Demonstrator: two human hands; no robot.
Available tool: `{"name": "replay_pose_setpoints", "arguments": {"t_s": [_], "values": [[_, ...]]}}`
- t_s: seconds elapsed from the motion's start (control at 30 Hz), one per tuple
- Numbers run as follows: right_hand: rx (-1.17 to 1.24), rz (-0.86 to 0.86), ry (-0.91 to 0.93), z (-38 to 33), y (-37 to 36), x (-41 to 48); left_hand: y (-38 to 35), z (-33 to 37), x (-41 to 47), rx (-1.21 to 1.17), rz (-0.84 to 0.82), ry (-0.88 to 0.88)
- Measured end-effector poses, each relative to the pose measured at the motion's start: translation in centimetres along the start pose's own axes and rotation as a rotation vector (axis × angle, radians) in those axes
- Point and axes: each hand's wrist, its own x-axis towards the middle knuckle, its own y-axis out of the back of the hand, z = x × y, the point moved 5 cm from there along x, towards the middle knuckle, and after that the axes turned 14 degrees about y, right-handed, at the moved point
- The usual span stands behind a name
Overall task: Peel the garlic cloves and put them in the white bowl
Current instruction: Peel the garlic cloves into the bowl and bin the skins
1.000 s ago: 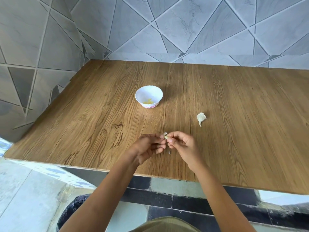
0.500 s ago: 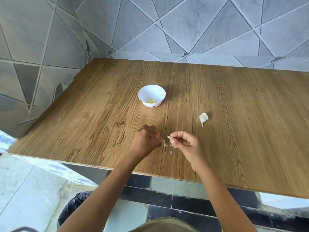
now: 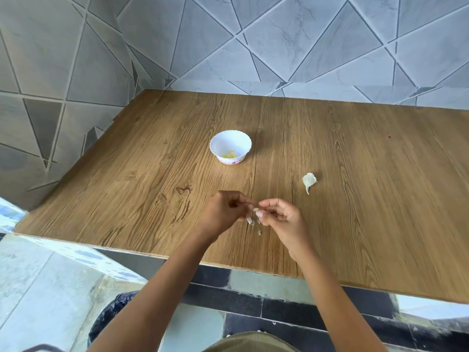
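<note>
Just above the surface (image 3: pixel 152 199), the left hand (image 3: pixel 225 209) and right hand (image 3: pixel 283 218) meet, fingers curled, pinching one small garlic clove (image 3: pixel 255 210) between them. It is probably light, firm and slippery (its papery skin tears easily), so it is best gripped by the ends. Skin scraps (image 3: pixel 250 221) lie beneath; beyond are an unpeeled clove (image 3: pixel 309 181) and the white bowl (image 3: pixel 223 141).

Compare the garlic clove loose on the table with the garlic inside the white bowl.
The loose clove looks whitish, skin on; the garlic in the bowl is yellow, seemingly peeled. The loose clove lies on the table, right of the white bowl; the other sits inside it. Both lie untouched.
</note>
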Motion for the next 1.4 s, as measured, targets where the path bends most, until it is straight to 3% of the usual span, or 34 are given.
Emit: {"name": "replay_pose_setpoints", "arguments": {"t_s": [0.07, 0.2, 0.27, 0.53, 0.67, 0.87, 1.23, 1.4], "values": [[-0.109, 0.010, 0.062, 0.2, 0.2, 0.0, 1.2, -0.3, 0.6, -0.024, 0.086, 0.013], [-0.644, -0.033, 0.360, 0.4, 0.5, -0.5, 5.3, -1.0, 3.3, 0.047, 0.442, 0.030], [-0.796, -0.042, 0.428, 0.7, 0.4, -0.9, 6.8, -1.2, 4.5, 0.103, 0.566, 0.065], [-0.878, -0.052, 0.380, 2.1, 0.3, -1.6, 6.9, -1.7, 5.9, 0.413, 0.567, 0.010], [-0.807, -0.044, 0.363, 2.0, 0.5, -1.5, 6.7, -0.8, 4.3, 0.382, 0.568, -0.066], [-0.558, 0.017, 0.208, 1.1, 1.1, -2.2, 0.6, -0.9, 1.0, 0.641, 0.213, -0.204], [-0.297, 0.114, 0.103, 0.4, 2.6, -3.1, -4.2, -0.3, 0.3, 0.796, 0.115, -0.264], [0.145, 0.170, -0.018, 0.2, 2.6, -3.0, -4.5, 0.8, -0.8, 0.824, -0.022, -0.388]]}}
